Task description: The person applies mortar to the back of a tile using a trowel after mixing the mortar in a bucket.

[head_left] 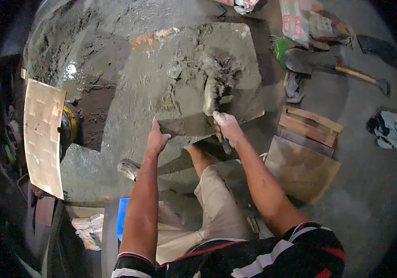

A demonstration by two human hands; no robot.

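A large flat slab (247,99) lies in front of me, its upper face thickly smeared with wet grey mortar (184,69). My left hand (158,138) grips the slab's near edge at the left, thumb and fingers on either side of it. In my right hand (227,126) is a trowel (211,95), held by its dark handle above the slab's near right part. The trowel's blade is coated with mortar and touches or nearly touches the mortar bed; I cannot tell which. The fingers of the left hand are partly hidden by the edge.
At left a tan patterned panel (44,139) stands beside a mound of wet mortar (55,51). To the right are a cardboard piece (302,167), wooden strips (307,125), a shovel (356,74), bags (296,23) and a crumpled cloth (390,129). A blue object (123,217) is by my left arm.
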